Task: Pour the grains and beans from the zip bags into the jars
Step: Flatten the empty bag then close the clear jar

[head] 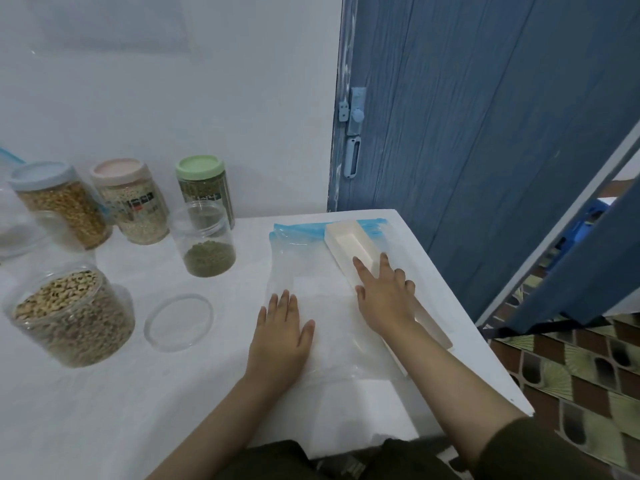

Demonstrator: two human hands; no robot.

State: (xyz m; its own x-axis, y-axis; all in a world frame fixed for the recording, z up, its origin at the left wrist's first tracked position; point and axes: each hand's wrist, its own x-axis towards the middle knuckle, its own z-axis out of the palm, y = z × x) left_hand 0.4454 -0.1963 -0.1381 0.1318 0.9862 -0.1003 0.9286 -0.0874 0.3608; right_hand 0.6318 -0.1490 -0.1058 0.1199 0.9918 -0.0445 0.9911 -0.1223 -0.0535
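Left hand (280,327) and right hand (384,296), fingers straight and apart, press an emptied zip bag (311,271) flat on the worktop (104,410); beyond, the open mung-bean jar (204,237) likely awaits its lid (179,322).

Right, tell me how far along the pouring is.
Done: the zip bags lie flat and empty; three jars at the back are filled and lidded. In hand: left hand and right hand press the bags flat. Left: the mung bean jar stands open, its clear lid beside it.
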